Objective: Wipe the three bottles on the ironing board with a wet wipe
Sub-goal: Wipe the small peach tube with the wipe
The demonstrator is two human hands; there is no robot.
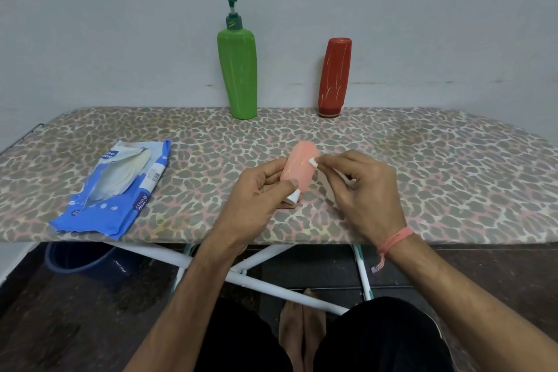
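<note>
A small pink bottle with a white cap is held just above the leopard-print ironing board, cap end toward me. My left hand grips its lower half. My right hand pinches a small white wet wipe against the bottle's right side. A tall green pump bottle stands upright at the board's far edge, by the wall. To its right a red bottle stands on its cap.
An open blue pack of wet wipes lies on the board's left part. Below the board are its white crossed legs, a dark blue bucket at the left, and my knees and feet.
</note>
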